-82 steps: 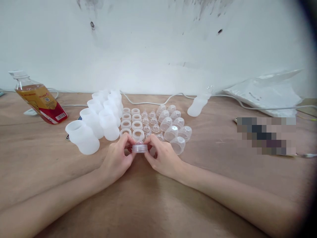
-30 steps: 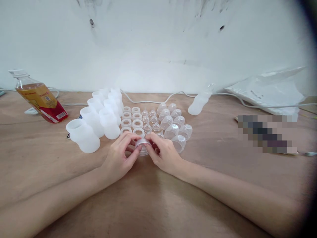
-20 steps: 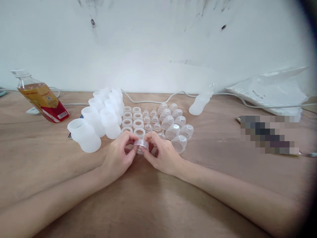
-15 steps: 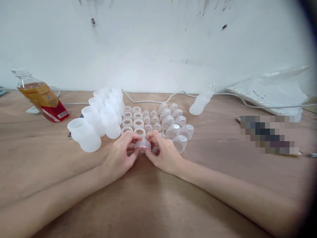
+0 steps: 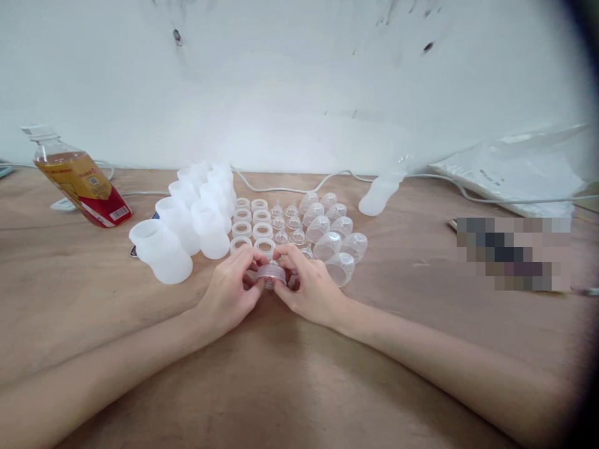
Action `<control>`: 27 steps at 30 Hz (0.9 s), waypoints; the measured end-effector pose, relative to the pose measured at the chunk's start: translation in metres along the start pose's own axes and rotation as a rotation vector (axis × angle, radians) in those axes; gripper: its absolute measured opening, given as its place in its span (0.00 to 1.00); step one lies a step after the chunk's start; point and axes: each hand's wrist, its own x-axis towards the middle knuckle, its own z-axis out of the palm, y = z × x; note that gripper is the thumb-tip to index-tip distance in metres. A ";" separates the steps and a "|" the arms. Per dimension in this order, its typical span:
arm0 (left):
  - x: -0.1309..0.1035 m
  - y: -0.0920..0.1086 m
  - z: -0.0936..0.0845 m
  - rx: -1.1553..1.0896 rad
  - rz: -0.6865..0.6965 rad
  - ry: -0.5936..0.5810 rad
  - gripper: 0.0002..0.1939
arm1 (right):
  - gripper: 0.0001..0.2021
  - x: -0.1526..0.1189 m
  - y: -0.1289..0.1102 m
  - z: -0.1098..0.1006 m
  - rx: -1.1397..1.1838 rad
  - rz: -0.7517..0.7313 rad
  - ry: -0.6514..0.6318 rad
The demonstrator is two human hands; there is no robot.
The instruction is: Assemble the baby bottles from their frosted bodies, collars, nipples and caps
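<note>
Brown tabletop (image 5: 421, 330) spreads beneath the fingers (image 5: 249, 254). Left hand (image 5: 231, 280) and right hand (image 5: 311, 284) pinch 1 clear ring (image 5: 272, 272), held between the 2 sets of fingertips, thumbs on the near side. Loose rings (image 5: 262, 237) lie just beyond the left fingertips; domed caps (image 5: 328, 244) stand past the right knuckles.

The left hand (image 5: 234, 282) and the right hand (image 5: 312, 284) are both bare, with slim fingers (image 5: 253, 253) and slender thumbs (image 5: 286, 295). The left wrist (image 5: 199, 321) and right wrist (image 5: 347, 315) are bare too, each narrower than its hand. The left forearm (image 5: 126, 368) and right forearm (image 5: 430, 358) are uncovered as far as the view reaches, smooth in outline and broader away from the wrist.
</note>
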 end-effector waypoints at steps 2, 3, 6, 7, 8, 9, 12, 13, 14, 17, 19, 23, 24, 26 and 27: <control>0.000 0.000 0.000 0.012 -0.010 0.001 0.09 | 0.13 0.000 0.000 0.000 -0.009 -0.007 0.010; 0.000 0.000 0.000 0.013 -0.018 0.006 0.09 | 0.12 0.000 -0.001 0.000 -0.014 -0.016 0.012; 0.000 0.001 -0.001 0.004 -0.035 0.033 0.09 | 0.13 0.000 0.000 -0.001 -0.023 -0.068 -0.003; 0.000 0.002 -0.001 0.003 -0.036 0.041 0.08 | 0.14 -0.001 0.000 -0.001 -0.029 -0.086 -0.011; 0.000 0.002 -0.001 0.004 -0.033 0.048 0.07 | 0.14 -0.001 0.001 -0.001 -0.040 -0.095 -0.016; 0.000 0.002 -0.001 0.007 -0.029 0.052 0.07 | 0.14 -0.001 0.001 -0.001 -0.052 -0.094 -0.016; 0.000 0.003 -0.001 0.016 -0.019 0.055 0.07 | 0.13 0.000 0.002 -0.001 -0.060 -0.052 -0.006; 0.001 0.003 -0.001 0.017 -0.013 0.052 0.07 | 0.12 0.000 0.002 0.000 -0.050 -0.036 -0.002; 0.001 0.003 -0.001 0.015 -0.007 0.046 0.07 | 0.11 0.000 0.002 0.000 -0.038 -0.022 0.004; 0.001 0.004 -0.001 -0.005 0.000 0.019 0.07 | 0.10 0.001 0.001 0.001 -0.009 0.010 0.040; 0.002 0.004 -0.001 -0.023 -0.020 0.004 0.07 | 0.10 0.001 0.000 0.001 0.009 0.026 0.062; 0.002 0.003 -0.001 -0.079 -0.110 -0.013 0.06 | 0.09 0.002 -0.002 0.000 0.052 0.056 0.057; 0.002 0.003 -0.001 -0.091 -0.122 -0.011 0.06 | 0.09 0.002 -0.002 0.000 0.061 0.053 0.045; 0.002 0.002 -0.002 -0.107 -0.120 -0.002 0.06 | 0.08 0.002 -0.003 -0.001 0.081 0.038 0.019; 0.001 0.002 -0.002 -0.116 -0.116 0.008 0.06 | 0.08 0.002 -0.004 -0.001 0.100 0.034 0.006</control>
